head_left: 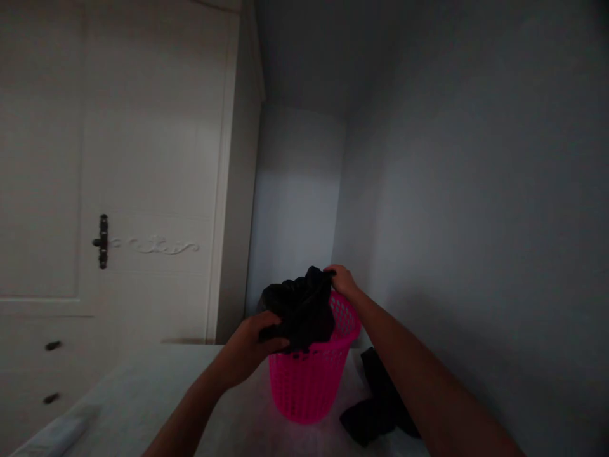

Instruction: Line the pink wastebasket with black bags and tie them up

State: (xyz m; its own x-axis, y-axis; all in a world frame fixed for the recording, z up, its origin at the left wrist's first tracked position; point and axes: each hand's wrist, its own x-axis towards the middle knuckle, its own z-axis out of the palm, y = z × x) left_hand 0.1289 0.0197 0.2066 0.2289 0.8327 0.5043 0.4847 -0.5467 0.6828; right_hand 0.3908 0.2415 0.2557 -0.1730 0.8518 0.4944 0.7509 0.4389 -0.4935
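A bunched piece of black cloth point(304, 314), probably a garment though its kind does not show, hangs over the rim of a pink plastic basket point(309, 387). My left hand point(254, 343) grips its near left edge, thumb below and fingers on top. At the far right, my right hand point(341, 279) pinches a corner of the same cloth above the basket's rim. Lattice holes run around the basket's wall, and it stands upright. What lies inside is hidden by the cloth.
More black cloth point(375, 406) lies right of the basket, partly behind my right forearm. The basket stands on a pale covered surface point(190, 381). A white wardrobe point(152, 165) with a dark handle point(103, 241) rises at the left; a grey wall point(476, 190) bounds the right.
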